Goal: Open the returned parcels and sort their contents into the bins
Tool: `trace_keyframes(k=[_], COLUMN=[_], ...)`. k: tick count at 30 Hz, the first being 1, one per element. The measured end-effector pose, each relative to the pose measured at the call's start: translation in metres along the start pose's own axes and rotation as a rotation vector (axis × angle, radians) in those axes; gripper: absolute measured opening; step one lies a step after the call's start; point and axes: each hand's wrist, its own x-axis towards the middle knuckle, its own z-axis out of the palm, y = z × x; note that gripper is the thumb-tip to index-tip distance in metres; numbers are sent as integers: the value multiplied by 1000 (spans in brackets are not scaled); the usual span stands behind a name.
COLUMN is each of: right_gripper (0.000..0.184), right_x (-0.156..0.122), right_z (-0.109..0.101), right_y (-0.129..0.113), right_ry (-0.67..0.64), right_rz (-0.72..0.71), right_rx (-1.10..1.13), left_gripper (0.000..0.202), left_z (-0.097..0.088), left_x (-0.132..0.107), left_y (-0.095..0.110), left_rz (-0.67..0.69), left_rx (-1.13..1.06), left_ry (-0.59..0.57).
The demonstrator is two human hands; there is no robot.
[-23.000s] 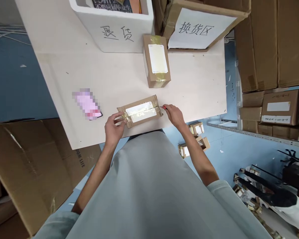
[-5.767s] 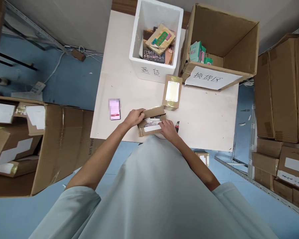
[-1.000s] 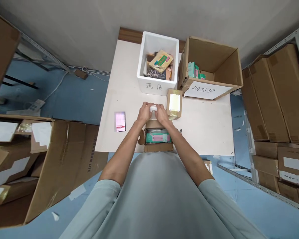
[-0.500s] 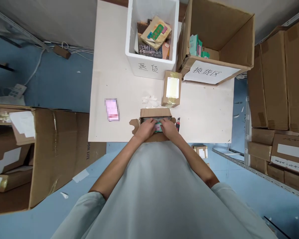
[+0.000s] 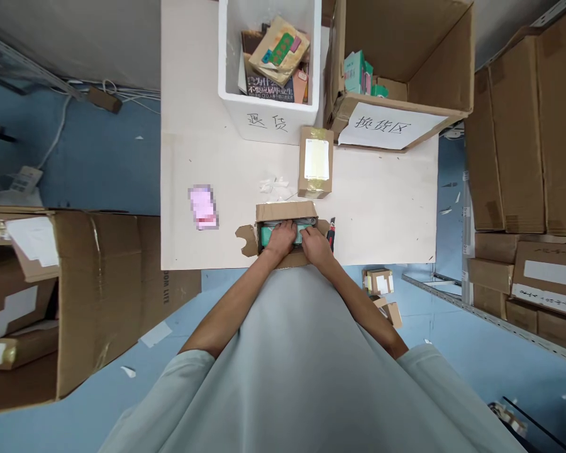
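A small cardboard box (image 5: 287,209) stands with its flaps raised at the front edge of the white table. Inside lies a green box (image 5: 266,235), mostly covered by my fingers. My left hand (image 5: 282,239) reaches in with its fingers curled over the middle of the green box. At that box's right end, my right hand (image 5: 316,245) is closed, fingertips gripping its edge. Something grey, perhaps plastic wrapping, shows behind the green box. A red and black box cutter (image 5: 331,233) lies just right of the cardboard box, beside its side flap.
Behind stands a taped carton (image 5: 316,162) with a label, near crumpled clear plastic (image 5: 274,185). A white foam bin (image 5: 268,123) holds books; a large cardboard box (image 5: 391,126) holds green packages. A blurred pink item (image 5: 203,206) lies left. More cartons (image 5: 542,277) are stacked right.
My left hand has shifted over the middle of the green box, and more of its green surface shows at the left. My right hand has drawn slightly towards me. The whole view has moved a little.
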Motion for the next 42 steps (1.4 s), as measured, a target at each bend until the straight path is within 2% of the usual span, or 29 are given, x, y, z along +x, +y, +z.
trace_keyframes(k=[6,11,16,19,22,25,27,30,34,35,37,42], right_gripper=[36,40,46,58,83,106,115,117,114,115,117,120], right_x=[-8,-32,-51,-54,-52,-45,-42,-39,-44,-46,-51,-55], right_z=[-9,-30,-52,-59,-57,-51,-47,-46,-52,-55,-64,-86], right_y=[10,13,0,-12,-23,-33,-37,-39,-35,-35,-35,-39], right_ry=[192,458,630,631,589,564,575,631,740,763,801,868], right_rz=[-1,42,93,65,15,15,46,88,142,151,150,68], right_rx=[219,484,708,823,864,802,724,636,569,554,520,459], left_gripper=[44,50,58,65,65,65,65,70,118,124,123,95], left_z=[-17,-54,-108,-137,-155,-161,-160,-157,-155,-155,-154,-141], left_x=[-7,-37,-68,-76,-73,-62,-53,-43,-40,-41,-44,-44], left_y=[1,-3,0,3,8,15,20,24,23,21,16,0], left_rz=[-16,-9,-67,-115,-176,-182,-198,-249,-296,-291,-277,-247], left_rx=[6,-36,-290,-459,-789,-1242,-1423,-1491,-1458,-1455,-1503,-1806], left_ry=[32,128,272,382,465,498,500,551,652,646,589,367])
